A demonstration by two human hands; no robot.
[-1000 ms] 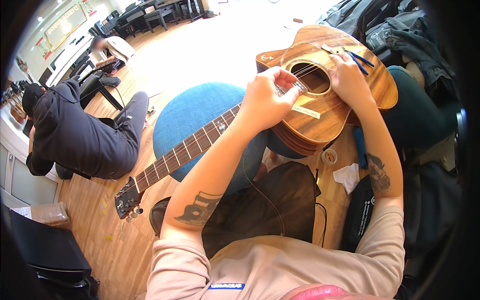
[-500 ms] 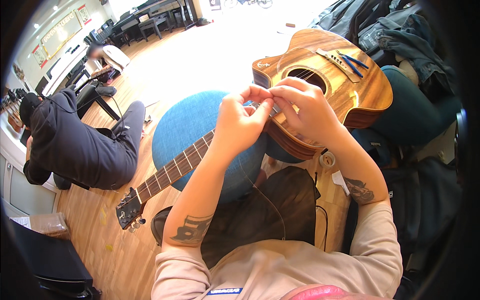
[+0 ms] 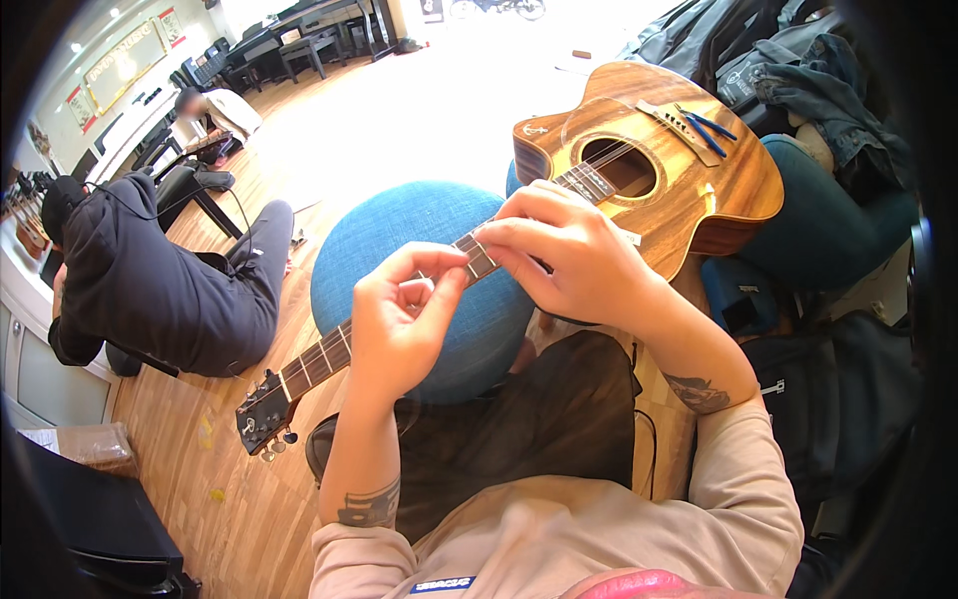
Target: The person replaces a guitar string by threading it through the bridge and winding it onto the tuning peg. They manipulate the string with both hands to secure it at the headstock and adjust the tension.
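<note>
A brown wooden acoustic guitar [image 3: 733, 185] lies face up, its headstock [image 3: 264, 414] pointing to the lower left. A few thin strings [image 3: 614, 153] cross the soundhole towards my hands. Over the fretboard, my left hand [image 3: 404, 319] pinches thumb and forefinger together, its other fingers curled. Just up the neck towards the body, my right hand [image 3: 574, 245] is closed in a pinch too. Both seem to hold a guitar string, too fine to follow between the fingertips. Blue-handled pliers [image 3: 707, 128] rest on the guitar top by the bridge [image 3: 671, 125].
A round blue stool [image 3: 399, 220] sits beneath the neck; another teal seat [image 3: 818, 220] supports the body. Dark clothes and bags [image 3: 798, 70] are heaped at right. A person in dark clothing [image 3: 180, 275] bends over at left, near a cardboard box [image 3: 95, 447].
Both hands have moved from near the soundhole down the neck towards the headstock, the left farther, and they are now apart. The soundhole is uncovered. The hanging loose string no longer shows clearly.
</note>
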